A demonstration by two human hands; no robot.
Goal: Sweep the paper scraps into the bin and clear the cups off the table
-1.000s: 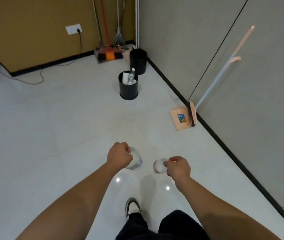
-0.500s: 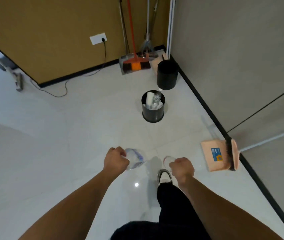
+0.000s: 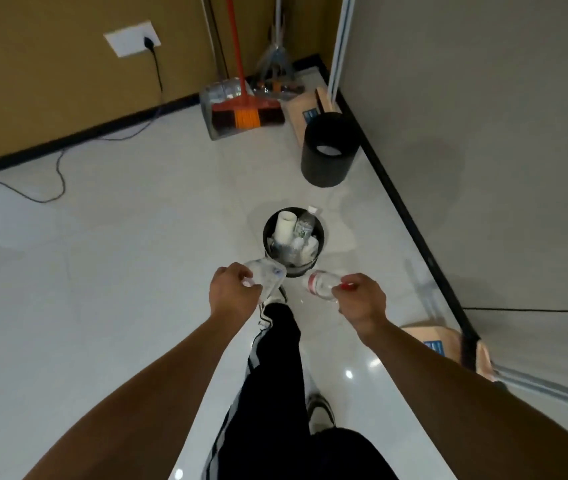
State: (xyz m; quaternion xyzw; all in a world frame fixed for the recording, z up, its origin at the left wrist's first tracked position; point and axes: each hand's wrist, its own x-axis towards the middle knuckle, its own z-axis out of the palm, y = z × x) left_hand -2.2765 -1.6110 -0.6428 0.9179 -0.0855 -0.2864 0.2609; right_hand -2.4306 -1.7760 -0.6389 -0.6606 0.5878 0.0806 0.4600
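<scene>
My left hand [image 3: 232,292] grips a clear plastic cup [image 3: 268,273] held on its side over the floor. A second clear cup [image 3: 320,285] with a reddish rim is pinched by my right hand [image 3: 362,301]. Both cups hang just short of a small black bin [image 3: 320,233] on the floor ahead, which holds a white paper cup, a plastic bottle and other rubbish. The left cup overlaps the bin's near rim in the view. No paper scraps show on the floor.
A taller black bin [image 3: 327,161] stands farther back by the grey wall. Behind it, an orange broom with dustpan [image 3: 241,114] leans in the corner. A pink dustpan and brush [image 3: 449,348] lies at my right. A cable [image 3: 50,181] trails from the wall socket.
I have walked toward the small black bin, which is now much closer, just beyond the cups. The pink dustpan has slid behind me on the right. Both hands keep their cups.
</scene>
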